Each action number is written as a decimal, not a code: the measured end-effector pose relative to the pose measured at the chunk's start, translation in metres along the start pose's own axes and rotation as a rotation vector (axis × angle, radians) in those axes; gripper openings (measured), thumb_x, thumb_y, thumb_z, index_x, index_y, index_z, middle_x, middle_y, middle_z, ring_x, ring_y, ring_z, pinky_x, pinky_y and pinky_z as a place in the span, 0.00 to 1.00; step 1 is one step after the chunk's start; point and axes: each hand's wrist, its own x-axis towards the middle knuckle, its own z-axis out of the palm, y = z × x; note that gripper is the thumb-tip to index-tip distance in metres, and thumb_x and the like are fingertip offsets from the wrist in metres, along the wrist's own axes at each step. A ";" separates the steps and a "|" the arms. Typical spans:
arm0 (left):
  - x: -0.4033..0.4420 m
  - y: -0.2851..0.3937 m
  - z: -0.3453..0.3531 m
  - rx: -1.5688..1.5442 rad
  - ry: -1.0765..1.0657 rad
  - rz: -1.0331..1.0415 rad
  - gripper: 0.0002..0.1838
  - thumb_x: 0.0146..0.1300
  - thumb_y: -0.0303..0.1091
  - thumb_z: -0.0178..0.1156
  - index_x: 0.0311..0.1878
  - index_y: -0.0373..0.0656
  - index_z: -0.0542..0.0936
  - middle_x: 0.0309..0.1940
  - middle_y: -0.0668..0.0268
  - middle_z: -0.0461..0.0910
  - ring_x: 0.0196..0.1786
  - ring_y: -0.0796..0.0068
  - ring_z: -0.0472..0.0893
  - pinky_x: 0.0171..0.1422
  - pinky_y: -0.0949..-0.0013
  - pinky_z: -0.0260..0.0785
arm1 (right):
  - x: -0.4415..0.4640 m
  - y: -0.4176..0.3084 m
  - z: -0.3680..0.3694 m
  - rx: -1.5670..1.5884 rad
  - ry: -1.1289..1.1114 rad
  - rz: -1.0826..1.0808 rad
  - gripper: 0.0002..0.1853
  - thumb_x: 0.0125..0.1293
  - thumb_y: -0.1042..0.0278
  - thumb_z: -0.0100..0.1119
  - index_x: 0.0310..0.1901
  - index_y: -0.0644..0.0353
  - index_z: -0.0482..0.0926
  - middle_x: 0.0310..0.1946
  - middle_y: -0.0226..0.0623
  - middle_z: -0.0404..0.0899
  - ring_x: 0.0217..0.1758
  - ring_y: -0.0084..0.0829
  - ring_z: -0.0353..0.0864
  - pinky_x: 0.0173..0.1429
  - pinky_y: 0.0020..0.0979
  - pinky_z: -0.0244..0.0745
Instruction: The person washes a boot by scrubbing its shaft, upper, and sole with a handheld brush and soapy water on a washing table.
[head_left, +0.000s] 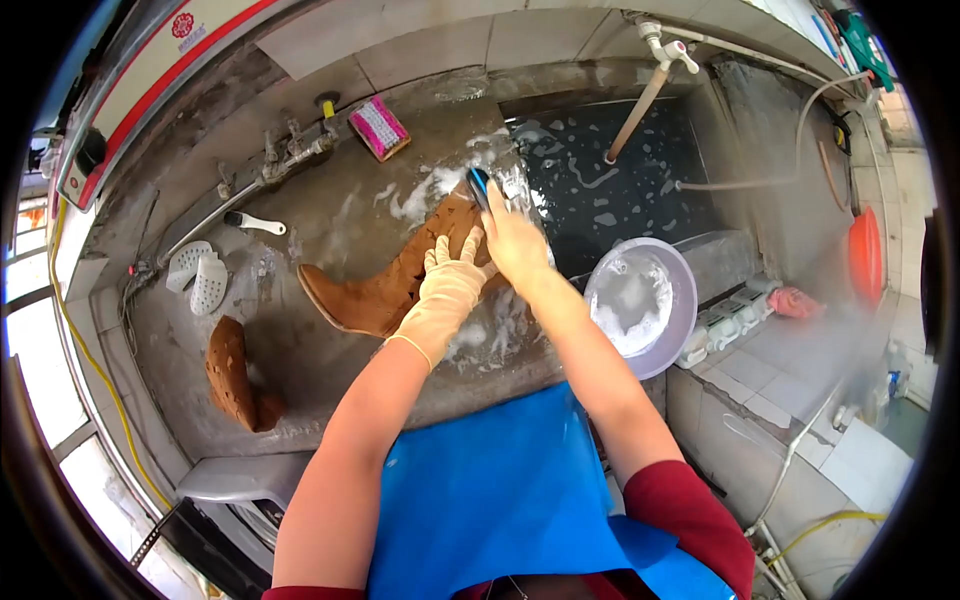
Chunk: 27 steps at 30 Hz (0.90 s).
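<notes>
Head view: a brown boot point(378, 285) lies on its side on the wet desk point(315, 215), between the middle and the right edge, toe toward the left edge, shaft toward the far right corner. The gloved left hand point(452, 282) presses on the shaft, fingers spread and flat, gripping nothing. The bare right hand point(515, 240) has its fingers wrapped around a blue-and-black brush point(479, 187), held at the shaft's upper end. White suds point(420, 203) lie around the shaft.

Also noted: pink-and-white block point(380, 128) near the far edge; white-handled brush point(262, 224) and two perforated white insoles point(209, 283), overlapping, toward the left edge; second brown boot point(230, 370) at the near left corner. Beyond the right edge: foam-flecked water point(650, 215) and a lavender basin point(685, 300) holding suds.
</notes>
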 end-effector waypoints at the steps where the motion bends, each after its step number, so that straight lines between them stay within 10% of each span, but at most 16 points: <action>1: -0.001 0.001 0.003 -0.011 0.006 0.015 0.43 0.66 0.26 0.56 0.77 0.82 0.53 0.82 0.73 0.30 0.81 0.42 0.39 0.81 0.41 0.38 | -0.007 0.002 0.000 -0.001 -0.012 0.006 0.29 0.76 0.55 0.43 0.75 0.43 0.53 0.45 0.59 0.79 0.46 0.59 0.81 0.50 0.54 0.75; 6: 0.002 -0.003 -0.004 -0.044 -0.040 0.044 0.45 0.64 0.24 0.56 0.77 0.81 0.54 0.82 0.72 0.29 0.81 0.41 0.39 0.81 0.40 0.39 | -0.119 0.055 -0.003 -0.086 -0.152 0.047 0.34 0.74 0.57 0.48 0.78 0.39 0.49 0.42 0.64 0.78 0.40 0.60 0.82 0.46 0.50 0.78; 12: -0.006 0.001 -0.007 -0.058 -0.055 0.030 0.41 0.66 0.25 0.55 0.76 0.76 0.56 0.82 0.69 0.33 0.81 0.42 0.38 0.82 0.42 0.36 | 0.044 -0.011 0.008 -0.012 0.058 -0.306 0.29 0.73 0.55 0.49 0.73 0.46 0.59 0.35 0.57 0.80 0.37 0.58 0.81 0.43 0.53 0.76; 19: -0.004 -0.009 -0.003 -0.090 0.001 0.068 0.40 0.65 0.23 0.54 0.76 0.75 0.59 0.82 0.68 0.31 0.81 0.41 0.38 0.82 0.41 0.35 | -0.073 0.055 -0.028 -0.163 -0.174 -0.116 0.26 0.74 0.55 0.48 0.73 0.42 0.62 0.33 0.57 0.80 0.35 0.58 0.81 0.41 0.51 0.76; 27: -0.003 -0.007 -0.002 -0.052 -0.039 0.062 0.44 0.65 0.25 0.55 0.77 0.79 0.53 0.82 0.69 0.32 0.81 0.41 0.39 0.82 0.40 0.37 | -0.004 0.015 -0.007 -0.195 -0.064 -0.288 0.29 0.73 0.56 0.50 0.74 0.44 0.59 0.32 0.56 0.80 0.34 0.55 0.82 0.40 0.50 0.77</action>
